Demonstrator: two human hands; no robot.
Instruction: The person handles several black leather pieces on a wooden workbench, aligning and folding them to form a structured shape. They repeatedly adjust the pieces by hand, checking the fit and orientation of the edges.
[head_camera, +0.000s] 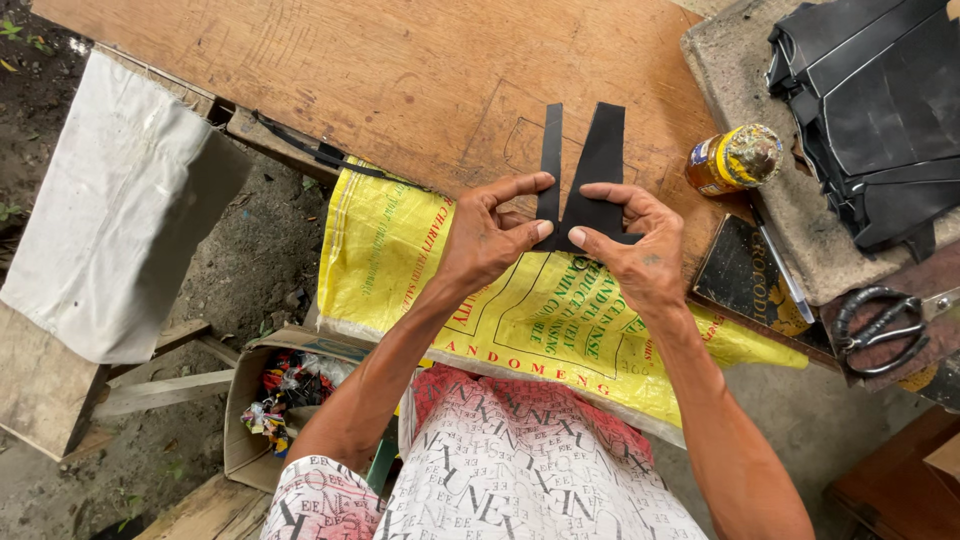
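Both hands press on two flat black cut pieces (598, 160) that meet in a V shape over the wooden board (400, 70). My left hand (492, 232) pinches the narrow left strip with thumb and forefinger. My right hand (632, 243) grips the wider right piece at its lower end. The pieces lie partly over a yellow woven sack (560, 330) spread across the board's front edge and my lap.
A small jar with a foil-covered top (733, 158) stands right of the hands. Black scissors (880, 330), a dark flat tin (745, 275) and a stack of black cut pieces (880, 110) lie at right. A cardboard box of scraps (275, 390) sits on the ground at left.
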